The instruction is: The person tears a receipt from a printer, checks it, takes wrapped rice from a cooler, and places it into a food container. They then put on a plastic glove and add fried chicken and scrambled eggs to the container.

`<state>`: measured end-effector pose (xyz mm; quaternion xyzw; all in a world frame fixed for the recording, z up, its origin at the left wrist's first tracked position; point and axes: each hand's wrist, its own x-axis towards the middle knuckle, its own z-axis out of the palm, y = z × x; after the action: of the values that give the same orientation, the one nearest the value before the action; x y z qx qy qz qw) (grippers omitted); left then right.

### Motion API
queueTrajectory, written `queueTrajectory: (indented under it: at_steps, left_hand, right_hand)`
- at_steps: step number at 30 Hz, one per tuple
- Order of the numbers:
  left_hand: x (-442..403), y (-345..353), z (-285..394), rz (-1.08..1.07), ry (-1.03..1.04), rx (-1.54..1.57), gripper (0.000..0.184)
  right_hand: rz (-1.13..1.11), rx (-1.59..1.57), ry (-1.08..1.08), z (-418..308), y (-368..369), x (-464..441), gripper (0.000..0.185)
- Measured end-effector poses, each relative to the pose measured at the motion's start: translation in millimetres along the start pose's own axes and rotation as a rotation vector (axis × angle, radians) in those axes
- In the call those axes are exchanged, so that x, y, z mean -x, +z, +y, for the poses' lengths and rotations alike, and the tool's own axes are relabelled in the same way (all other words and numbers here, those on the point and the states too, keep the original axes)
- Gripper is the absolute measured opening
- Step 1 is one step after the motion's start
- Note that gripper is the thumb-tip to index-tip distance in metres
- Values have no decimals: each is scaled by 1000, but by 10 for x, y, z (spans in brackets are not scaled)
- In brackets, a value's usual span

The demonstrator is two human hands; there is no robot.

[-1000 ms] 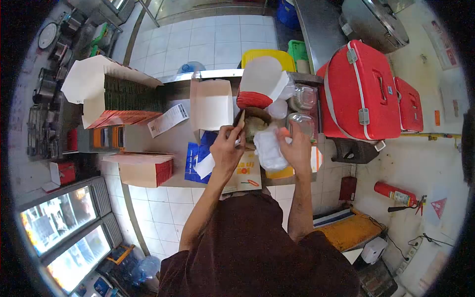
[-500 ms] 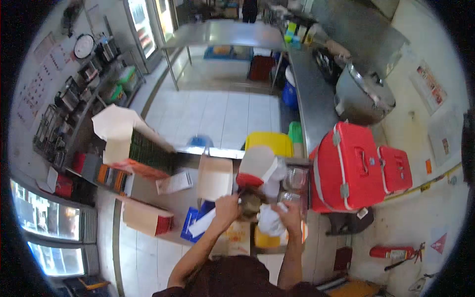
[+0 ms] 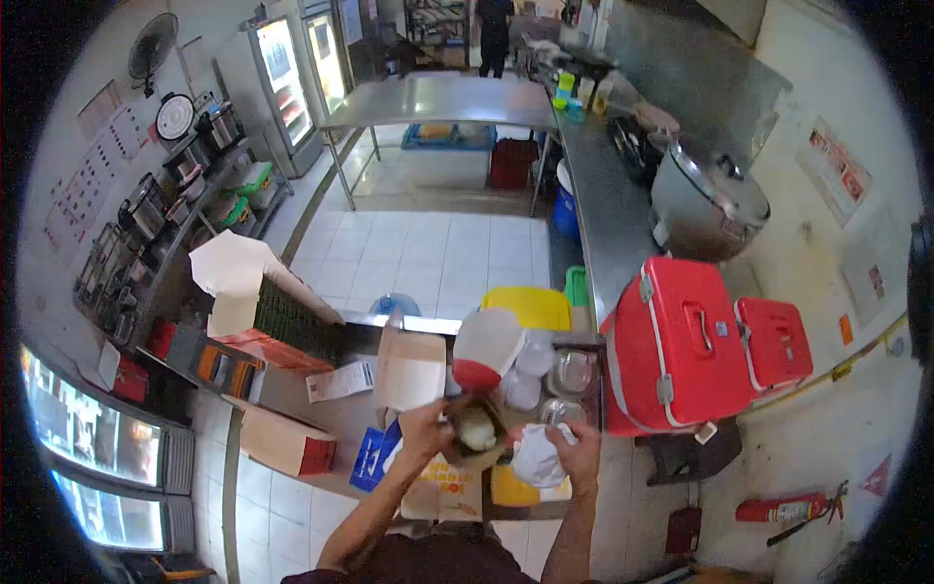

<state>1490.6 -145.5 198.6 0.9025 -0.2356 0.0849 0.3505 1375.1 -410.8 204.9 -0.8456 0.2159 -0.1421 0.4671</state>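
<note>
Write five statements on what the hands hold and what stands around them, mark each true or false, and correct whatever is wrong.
1. The left hand holds a brown bag and the right hand a white bundle. True.
2. The white bundle is inside the brown bag. False: it is in the right hand, beside the bag.
3. A large pot stands on the steel counter. True.
4. The brown bag is closed at the top. False: its mouth is open, and something pale shows inside.
5. The larger red cooler is right of the clear containers in the picture. True.
</note>
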Motion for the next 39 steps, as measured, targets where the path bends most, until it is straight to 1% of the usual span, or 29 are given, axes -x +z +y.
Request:
queueTrajectory:
  at_steps: [2, 3, 4, 5, 6, 7, 8, 9, 10, 12, 14, 15, 17, 18, 19, 20, 21, 22, 23, 25, 28, 29, 30, 31, 32, 34, 35, 37, 39]
  left_hand:
    - [58, 102, -119, -28, -99, 11, 20]
    - [59, 86, -121, 26, 7, 15, 20]
    - [63, 173, -169, 75, -2, 89, 22]
    - [104, 244, -223, 116, -20, 160, 23]
    - [104, 99, -149, 34, -41, 135, 26]
    - [132, 184, -199, 74, -60, 243, 25]
    - [126, 91, -199, 57, 33, 236, 24]
    - [76, -85, -26, -53, -67, 186, 22]
    - [48, -161, 35, 3, -53, 168, 21]
    - [-21, -383, 138, -18, -68, 262, 18]
    - [-108, -544, 203, -37, -94, 275, 17]
    - [-138, -551, 200, 0, -73, 260, 18]
    - [-177, -540, 218, 71, -24, 233, 19]
    - [-180, -491, 190, 7, -64, 204, 17]
    - [-154, -385, 122, -60, -102, 175, 16]
    - [-109, -280, 32, -130, -138, 147, 17]
    - [-82, -250, 4, -118, -74, 129, 19]
    - [-50, -225, -29, -112, -86, 151, 19]
    - [-8, -183, -51, -104, -104, 177, 20]
    - [-2, -294, 20, -89, -144, 213, 27]
    - [-70, -400, 66, 22, -173, 438, 34]
    - [-91, -504, 97, -114, -272, 548, 39]
    - [-109, -585, 154, -54, -231, 546, 37]
    - [-96, -653, 220, 0, -188, 539, 35]
    - [-84, -716, 283, 44, -145, 531, 34]
    - [-87, -876, 381, 131, -144, 512, 34]
    - [-108, -964, 419, 177, -139, 503, 34]
    - [-126, -1162, 412, 103, -251, 621, 33]
    - [-92, -1472, 577, 57, -386, 736, 32]
  right_hand:
    - [-17, 21, 11, 100, -2, 51, 30]
    - [-46, 17, 0, -251, -87, 12, 31]
    - [-31, 95, -71, -254, -51, -76, 32]
    - [-59, 89, -91, -348, -22, -137, 32]
    - [-87, 82, -110, -443, 7, -196, 32]
    - [-155, 0, -79, -618, 11, -281, 31]
    - [-181, 26, -85, -483, 82, -375, 27]
    - [-205, 51, -101, -302, 124, -409, 23]
    - [-194, 16, -82, -271, 118, -417, 24]
    - [-151, -64, -64, -306, 102, -435, 27]
    - [-151, -169, 8, -299, 69, -329, 24]
    - [-143, -223, 40, -298, 46, -277, 22]
    - [-149, -290, 45, 95, 163, -151, 21]
    - [-149, -323, 49, 224, 211, -65, 21]
    - [-173, -132, 82, 140, 205, 56, 20]
    - [-176, -124, 112, 49, 223, 168, 21]
    - [-176, -118, 140, -25, 249, 265, 22]
    - [-176, -109, 169, -62, 253, 353, 22]
    - [-79, -72, 136, 100, 259, 422, 24]
    - [9, -107, 132, 146, 187, 512, 18]
    - [52, -127, 175, 69, 90, 679, 12]
    - [50, -106, 178, 58, 76, 704, 12]
    - [50, -92, 170, 43, 75, 659, 12]
    - [1, -174, 134, 138, 56, 644, 14]
    - [-7, -228, 183, 189, 45, 662, 16]
    - [-24, -332, 283, 83, 46, 748, 19]
    - [-52, -327, 262, 83, 61, 759, 21]
    - [-103, -319, 228, 80, 111, 831, 26]
    - [-163, -230, 5, -100, 134, 948, 40]
